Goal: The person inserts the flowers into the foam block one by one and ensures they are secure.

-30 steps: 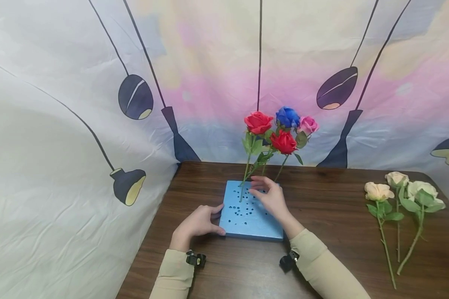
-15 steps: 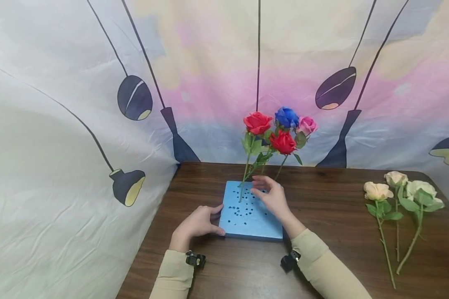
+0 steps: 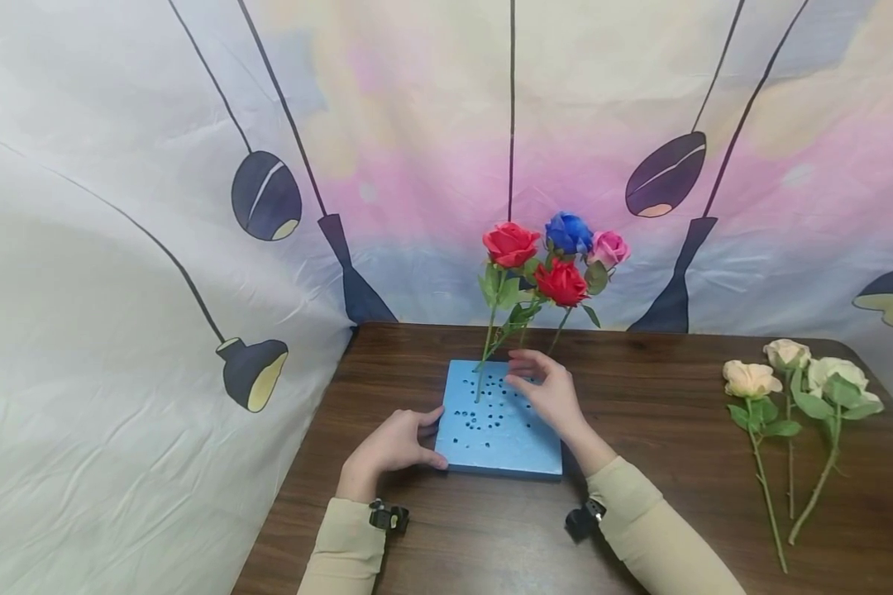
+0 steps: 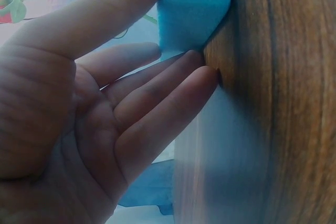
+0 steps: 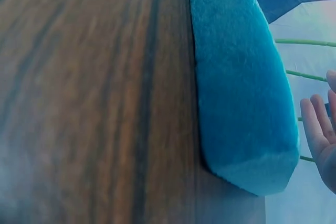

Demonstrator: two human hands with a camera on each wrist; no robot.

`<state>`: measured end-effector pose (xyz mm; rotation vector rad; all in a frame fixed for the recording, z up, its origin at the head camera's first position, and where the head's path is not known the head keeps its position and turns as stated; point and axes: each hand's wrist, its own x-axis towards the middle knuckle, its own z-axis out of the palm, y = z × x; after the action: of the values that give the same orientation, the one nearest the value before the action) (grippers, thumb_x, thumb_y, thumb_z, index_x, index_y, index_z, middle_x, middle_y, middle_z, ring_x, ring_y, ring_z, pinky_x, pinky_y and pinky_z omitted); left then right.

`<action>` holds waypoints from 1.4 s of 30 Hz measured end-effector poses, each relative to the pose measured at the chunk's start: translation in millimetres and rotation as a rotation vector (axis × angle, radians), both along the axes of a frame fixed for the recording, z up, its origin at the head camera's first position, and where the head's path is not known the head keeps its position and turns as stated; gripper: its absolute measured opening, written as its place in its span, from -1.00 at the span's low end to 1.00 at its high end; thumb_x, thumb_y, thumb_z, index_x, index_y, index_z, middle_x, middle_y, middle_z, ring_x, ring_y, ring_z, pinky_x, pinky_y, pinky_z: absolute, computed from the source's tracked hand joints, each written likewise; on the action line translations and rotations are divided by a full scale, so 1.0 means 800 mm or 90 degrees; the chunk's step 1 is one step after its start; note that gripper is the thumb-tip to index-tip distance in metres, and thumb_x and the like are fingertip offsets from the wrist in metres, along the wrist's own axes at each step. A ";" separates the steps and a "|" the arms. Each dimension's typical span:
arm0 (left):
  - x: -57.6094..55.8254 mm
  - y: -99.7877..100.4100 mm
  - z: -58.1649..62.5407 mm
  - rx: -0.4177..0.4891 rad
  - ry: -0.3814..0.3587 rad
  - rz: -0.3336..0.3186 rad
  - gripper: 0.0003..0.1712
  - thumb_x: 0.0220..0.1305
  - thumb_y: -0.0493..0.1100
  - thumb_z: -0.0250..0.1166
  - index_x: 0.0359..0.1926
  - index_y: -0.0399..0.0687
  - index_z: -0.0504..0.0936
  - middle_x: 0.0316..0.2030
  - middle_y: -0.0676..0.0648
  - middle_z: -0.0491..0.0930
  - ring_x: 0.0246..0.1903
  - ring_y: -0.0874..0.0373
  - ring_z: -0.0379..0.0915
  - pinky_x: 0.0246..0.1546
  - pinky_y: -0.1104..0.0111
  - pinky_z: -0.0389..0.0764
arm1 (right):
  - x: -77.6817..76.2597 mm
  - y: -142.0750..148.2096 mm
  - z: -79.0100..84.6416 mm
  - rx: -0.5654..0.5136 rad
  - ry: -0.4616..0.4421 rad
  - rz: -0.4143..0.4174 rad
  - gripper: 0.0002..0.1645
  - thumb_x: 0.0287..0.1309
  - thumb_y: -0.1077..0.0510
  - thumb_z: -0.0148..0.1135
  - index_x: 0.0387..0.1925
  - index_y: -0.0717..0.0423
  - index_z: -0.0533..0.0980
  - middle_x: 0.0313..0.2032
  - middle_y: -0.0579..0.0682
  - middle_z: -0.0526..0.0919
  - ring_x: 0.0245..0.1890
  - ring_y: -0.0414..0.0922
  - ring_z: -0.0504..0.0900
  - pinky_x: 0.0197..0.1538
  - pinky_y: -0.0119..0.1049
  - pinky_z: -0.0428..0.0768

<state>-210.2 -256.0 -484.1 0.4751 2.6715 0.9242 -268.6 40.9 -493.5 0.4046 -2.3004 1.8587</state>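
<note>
A light-blue foam block [image 3: 506, 459] with many small holes lies on the table. Two red roses [image 3: 511, 245], a blue rose [image 3: 569, 233] and a pink rose [image 3: 608, 249] rise on green stems toward its back part. My left hand [image 3: 396, 442] touches the block's left side, thumb near the front corner; in the left wrist view its fingers [image 4: 152, 114] reach out fairly straight along the foam. Over the block's right half hovers my right hand [image 3: 552, 397], fingers loosely bent and holding nothing. The right wrist view shows it beside the green stems [image 5: 304, 75].
Three loose roses, one peach [image 3: 752, 379] and two pale cream [image 3: 787, 354], lie on the right of the brown wooden table [image 3: 640, 397]. Behind the table hangs a printed cloth [image 3: 432, 165] with painted lamps.
My right hand has drifted slightly right, away from the stems. The left hand stays at the block's edge, and the flowers stand as before.
</note>
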 end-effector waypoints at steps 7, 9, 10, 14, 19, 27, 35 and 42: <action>0.000 0.001 0.001 -0.001 -0.003 0.004 0.16 0.01 0.02 0.76 0.55 -0.25 0.41 0.41 -0.24 0.51 0.41 -0.04 0.46 0.40 -0.01 0.48 | 0.001 0.010 -0.003 0.009 0.002 -0.004 -0.53 0.29 0.27 0.52 0.21 0.18 0.65 0.04 0.15 0.79 0.08 0.10 0.75 0.26 0.18 0.62; 0.000 0.002 0.001 -0.002 -0.002 0.003 0.15 0.01 0.02 0.76 0.55 -0.25 0.41 0.41 -0.24 0.51 0.42 -0.04 0.45 0.41 -0.02 0.47 | 0.000 0.014 -0.004 0.009 0.001 -0.005 -0.53 0.29 0.25 0.53 0.21 0.16 0.66 0.03 0.11 0.80 0.08 0.09 0.75 0.27 0.17 0.61; 0.001 0.002 0.002 -0.003 -0.001 0.003 0.15 0.01 0.02 0.76 0.55 -0.25 0.41 0.41 -0.24 0.51 0.42 -0.04 0.45 0.41 -0.02 0.47 | 0.001 0.016 -0.005 0.008 0.002 -0.004 -0.53 0.29 0.24 0.53 0.21 0.16 0.65 0.03 0.12 0.80 0.08 0.09 0.75 0.28 0.18 0.61; 0.000 0.002 0.003 -0.003 0.002 0.001 0.15 0.01 0.02 0.75 0.54 -0.26 0.41 0.40 -0.24 0.52 0.42 -0.04 0.45 0.41 -0.02 0.47 | 0.000 0.023 -0.007 0.005 0.004 -0.006 -0.53 0.31 0.23 0.52 0.21 0.17 0.65 0.03 0.14 0.80 0.09 0.10 0.74 0.28 0.18 0.61; 0.001 0.002 0.002 -0.001 0.004 -0.002 0.15 0.01 0.02 0.75 0.54 -0.27 0.41 0.40 -0.24 0.52 0.41 -0.04 0.46 0.41 -0.02 0.47 | 0.003 0.029 -0.008 0.011 -0.003 -0.010 -0.51 0.34 0.21 0.50 0.24 0.22 0.63 0.06 0.18 0.78 0.11 0.11 0.74 0.27 0.19 0.61; 0.001 0.001 0.000 0.002 0.001 -0.001 0.15 0.01 0.01 0.76 0.54 -0.27 0.41 0.40 -0.24 0.52 0.42 -0.03 0.46 0.41 -0.02 0.47 | 0.004 0.037 -0.010 0.025 -0.005 -0.009 -0.54 0.34 0.22 0.49 0.23 0.12 0.64 0.08 0.16 0.78 0.11 0.07 0.74 0.23 0.08 0.65; 0.001 0.001 0.000 0.002 0.003 -0.001 0.15 0.01 0.02 0.75 0.54 -0.27 0.41 0.41 -0.24 0.51 0.42 -0.03 0.45 0.42 -0.02 0.46 | 0.004 0.044 -0.012 0.023 0.004 -0.010 -0.52 0.36 0.23 0.48 0.26 0.18 0.62 0.08 0.18 0.77 0.11 0.06 0.74 0.16 -0.20 0.68; 0.000 0.000 -0.001 0.001 0.005 -0.003 0.15 0.02 0.03 0.75 0.54 -0.27 0.41 0.41 -0.24 0.51 0.42 -0.03 0.46 0.42 -0.02 0.46 | 0.003 0.050 -0.012 0.024 0.010 -0.013 -0.52 0.37 0.21 0.47 0.27 0.17 0.61 0.09 0.21 0.77 0.12 0.07 0.74 0.19 -0.18 0.68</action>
<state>-209.8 -256.3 -484.8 0.4874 2.6755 0.9258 -266.0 81.0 -503.4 0.3969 -2.3238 1.7980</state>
